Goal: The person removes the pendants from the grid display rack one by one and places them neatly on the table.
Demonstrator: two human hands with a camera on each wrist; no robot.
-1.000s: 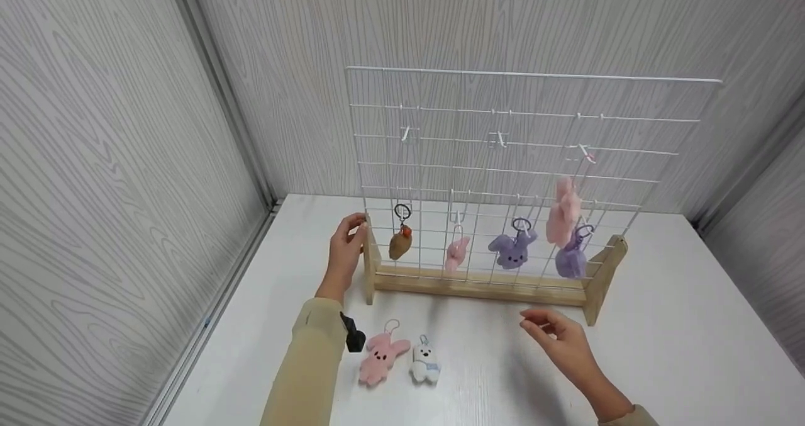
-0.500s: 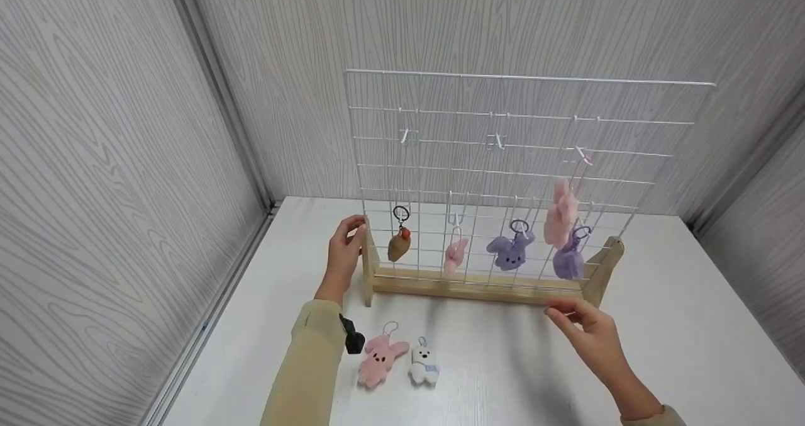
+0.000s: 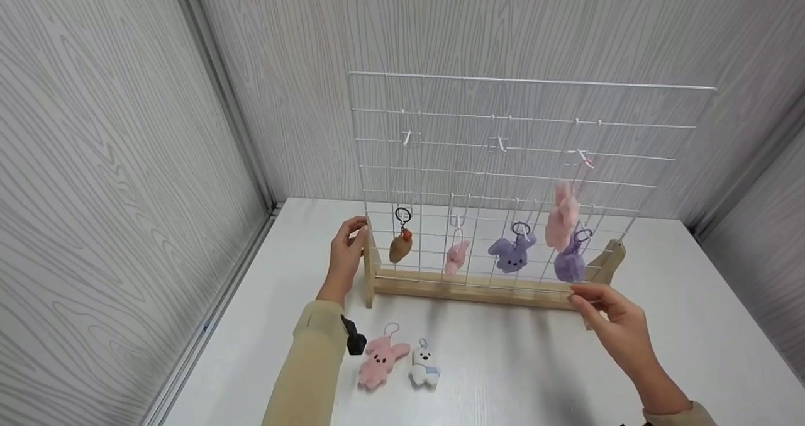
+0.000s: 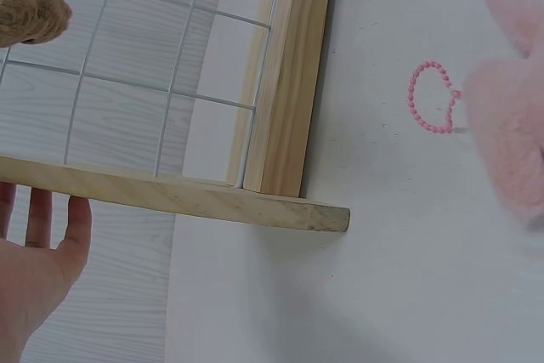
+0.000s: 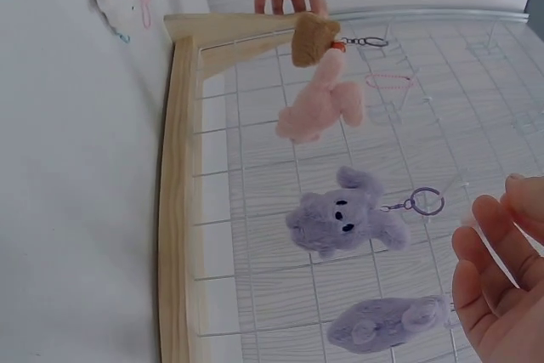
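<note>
My left hand (image 3: 346,256) touches the outer side of the rack's left wooden upright (image 4: 204,200), its fingertips right at the wood. My right hand (image 3: 613,322) hovers in front of the rack's lower right end, with loosely bent fingers and nothing visible in them. From the white wire grid rack (image 3: 534,81) hang a brown plush keychain (image 3: 400,248), a small pink plush (image 3: 456,257), a purple bunny keychain (image 5: 344,214), another purple plush (image 5: 387,325) and, higher up, a pink plush (image 3: 561,217).
On the white table (image 3: 277,350) in front of the rack lie a pink bunny keychain (image 3: 378,362) and a white bear keychain (image 3: 425,368). Bare hooks (image 3: 407,138) show on the grid's upper left and middle. Wood-grain panels (image 3: 440,23) enclose the table.
My right hand has moved right and slightly up, from above the table to the rack's lower right end. My left hand stays at the left upright. The hanging keychains keep their places.
</note>
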